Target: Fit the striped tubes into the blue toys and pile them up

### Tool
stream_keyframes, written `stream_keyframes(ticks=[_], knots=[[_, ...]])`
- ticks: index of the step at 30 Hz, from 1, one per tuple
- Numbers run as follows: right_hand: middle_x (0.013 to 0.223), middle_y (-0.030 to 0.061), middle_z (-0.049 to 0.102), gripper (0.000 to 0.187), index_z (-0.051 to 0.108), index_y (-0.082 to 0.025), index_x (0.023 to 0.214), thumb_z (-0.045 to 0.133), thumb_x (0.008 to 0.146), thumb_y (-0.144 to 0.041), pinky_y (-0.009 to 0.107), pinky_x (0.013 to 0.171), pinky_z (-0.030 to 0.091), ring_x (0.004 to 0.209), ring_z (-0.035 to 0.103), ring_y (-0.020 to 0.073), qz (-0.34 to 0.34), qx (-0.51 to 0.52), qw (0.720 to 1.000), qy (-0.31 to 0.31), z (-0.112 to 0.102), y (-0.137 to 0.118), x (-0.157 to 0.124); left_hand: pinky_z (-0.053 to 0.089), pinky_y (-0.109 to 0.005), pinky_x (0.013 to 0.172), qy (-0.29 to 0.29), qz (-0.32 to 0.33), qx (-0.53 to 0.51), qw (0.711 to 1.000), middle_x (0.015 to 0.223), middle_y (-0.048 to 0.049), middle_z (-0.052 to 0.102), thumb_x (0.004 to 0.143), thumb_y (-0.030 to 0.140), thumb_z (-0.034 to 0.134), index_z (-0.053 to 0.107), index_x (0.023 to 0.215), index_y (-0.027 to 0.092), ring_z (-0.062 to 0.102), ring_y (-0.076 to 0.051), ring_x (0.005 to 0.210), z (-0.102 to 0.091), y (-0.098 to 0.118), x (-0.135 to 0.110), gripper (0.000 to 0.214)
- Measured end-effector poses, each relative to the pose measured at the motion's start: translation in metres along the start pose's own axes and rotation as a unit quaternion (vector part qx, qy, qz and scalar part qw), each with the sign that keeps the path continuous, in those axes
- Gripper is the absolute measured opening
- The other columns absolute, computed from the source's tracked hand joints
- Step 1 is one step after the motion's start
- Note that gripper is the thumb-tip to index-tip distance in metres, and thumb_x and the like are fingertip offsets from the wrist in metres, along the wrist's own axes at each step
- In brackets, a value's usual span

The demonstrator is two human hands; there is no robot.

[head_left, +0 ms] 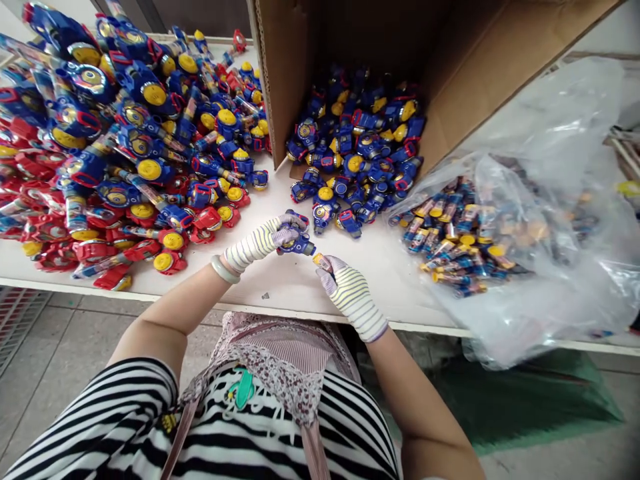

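My left hand [263, 241], in a striped knit glove, is closed around a small blue toy body with a yellow disc [297, 242], held just above the white table [280, 283]. My right hand [350, 293], gloved the same way, pinches a short tube with a yellow cap [323, 261] whose end meets the toy's nozzle. Both hands sit near the table's front edge, close to my body.
A big heap of assembled blue and red toys [115, 147] covers the table's left. A tipped cardboard box [450, 73] spills blue toy bodies [355, 160] at centre. A clear plastic bag [530, 267] of capped tubes [450, 240] lies on the right.
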State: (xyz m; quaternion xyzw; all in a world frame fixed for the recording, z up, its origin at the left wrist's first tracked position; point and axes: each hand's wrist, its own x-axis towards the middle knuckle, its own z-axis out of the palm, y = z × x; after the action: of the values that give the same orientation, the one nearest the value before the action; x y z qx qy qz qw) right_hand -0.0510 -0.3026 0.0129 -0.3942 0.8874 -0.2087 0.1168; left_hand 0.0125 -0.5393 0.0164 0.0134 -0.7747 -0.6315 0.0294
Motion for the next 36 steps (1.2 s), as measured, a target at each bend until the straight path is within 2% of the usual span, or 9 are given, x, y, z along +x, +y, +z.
stream_keyframes(ticks=[7, 11, 16, 22, 27, 30, 32, 34, 36], knots=[[0.109, 0.0159, 0.076, 0.045, 0.068, -0.017, 0.123, 0.046, 0.099, -0.048, 0.035, 0.076, 0.049, 0.088, 0.072, 0.0295, 0.008, -0.066, 0.997, -0.037, -0.011, 0.002, -0.009, 0.053, -0.031, 0.089, -0.05, 0.028, 0.064, 0.996, 0.109, -0.008, 0.066, 0.093, 0.044, 0.059, 0.067, 0.114, 0.016, 0.062, -0.021, 0.101, 0.006, 0.004, 0.006, 0.036], [0.089, 0.0116, 0.074, 0.046, 0.07, -0.017, 0.105, 0.046, 0.096, -0.055, 0.032, 0.069, 0.046, 0.075, 0.067, 0.0234, 0.014, 0.087, 0.996, -0.035, -0.003, 0.004, -0.018, 0.054, -0.03, 0.087, -0.095, 0.043, 0.044, 0.994, 0.111, -0.0099, 0.066, 0.093, 0.042, 0.061, 0.065, 0.112, 0.015, 0.063, -0.02, 0.099, 0.011, 0.012, 0.004, 0.033], [0.051, -0.005, 0.042, 0.058, 0.064, -0.019, 0.089, 0.035, 0.095, -0.069, 0.025, 0.048, 0.033, 0.044, 0.038, 0.0124, 0.034, 0.44, 0.881, -0.169, 0.012, 0.008, -0.026, 0.054, -0.031, 0.086, -0.164, 0.085, 0.034, 0.982, 0.11, -0.0106, 0.066, 0.087, 0.041, 0.068, 0.064, 0.113, 0.015, 0.064, -0.02, 0.096, 0.012, 0.021, 0.005, 0.036], [0.083, 0.0102, 0.068, 0.053, 0.067, -0.019, 0.099, 0.044, 0.092, -0.067, 0.032, 0.068, 0.046, 0.074, 0.062, 0.0221, 0.041, 0.185, 0.982, -0.002, 0.01, 0.01, -0.017, 0.053, -0.034, 0.088, -0.063, 0.014, 0.09, 0.994, 0.106, -0.0092, 0.063, 0.09, 0.043, 0.061, 0.061, 0.112, 0.013, 0.061, -0.021, 0.095, 0.018, 0.019, 0.01, 0.036], [0.081, 0.0081, 0.069, 0.062, 0.068, -0.019, 0.092, 0.027, 0.1, -0.065, 0.034, 0.074, 0.053, 0.077, 0.066, 0.0209, -0.003, 0.303, 0.95, -0.08, 0.008, 0.001, -0.005, 0.052, -0.035, 0.09, -0.077, 0.034, 0.047, 0.995, 0.106, -0.0085, 0.065, 0.086, 0.043, 0.066, 0.063, 0.11, 0.014, 0.062, -0.021, 0.098, 0.014, 0.011, 0.002, 0.038], [0.102, 0.0117, 0.073, 0.063, 0.069, -0.02, 0.114, 0.037, 0.095, -0.071, 0.041, 0.088, 0.056, 0.101, 0.068, 0.0267, -0.039, 0.306, 0.949, -0.062, -0.001, 0.012, 0.008, 0.054, -0.033, 0.081, -0.018, 0.014, 0.041, 0.999, 0.098, -0.0067, 0.067, 0.081, 0.042, 0.073, 0.066, 0.107, 0.014, 0.063, -0.02, 0.089, -0.022, 0.016, 0.007, 0.038], [0.127, 0.0158, 0.067, 0.07, 0.062, -0.022, 0.132, 0.044, 0.089, -0.075, 0.048, 0.1, 0.052, 0.124, 0.061, 0.0313, -0.037, 0.271, 0.962, 0.023, -0.01, 0.033, 0.016, 0.055, -0.031, 0.077, 0.188, 0.027, 0.036, 0.981, 0.099, -0.007, 0.066, 0.084, 0.039, 0.071, 0.065, 0.105, 0.013, 0.063, -0.02, 0.088, -0.071, 0.031, 0.017, 0.033], [0.138, 0.0178, 0.062, 0.076, 0.057, -0.023, 0.139, 0.047, 0.086, -0.077, 0.052, 0.106, 0.049, 0.13, 0.058, 0.0338, 0.003, 0.252, 0.963, 0.096, -0.016, 0.058, 0.019, 0.055, -0.032, 0.079, 0.421, 0.054, 0.01, 0.906, 0.113, -0.0095, 0.063, 0.096, 0.035, 0.057, 0.059, 0.116, 0.012, 0.062, -0.021, 0.098, -0.137, 0.056, 0.031, 0.03], [0.134, 0.0173, 0.065, 0.071, 0.061, -0.025, 0.134, 0.049, 0.086, -0.076, 0.055, 0.105, 0.05, 0.123, 0.063, 0.0348, 0.035, 0.258, 0.96, 0.101, -0.016, 0.077, 0.014, 0.056, -0.035, 0.085, 0.505, 0.056, -0.008, 0.861, 0.141, -0.0108, 0.05, 0.108, 0.029, 0.033, 0.034, 0.142, 0.015, 0.056, -0.022, 0.118, -0.206, 0.082, 0.045, 0.037]])
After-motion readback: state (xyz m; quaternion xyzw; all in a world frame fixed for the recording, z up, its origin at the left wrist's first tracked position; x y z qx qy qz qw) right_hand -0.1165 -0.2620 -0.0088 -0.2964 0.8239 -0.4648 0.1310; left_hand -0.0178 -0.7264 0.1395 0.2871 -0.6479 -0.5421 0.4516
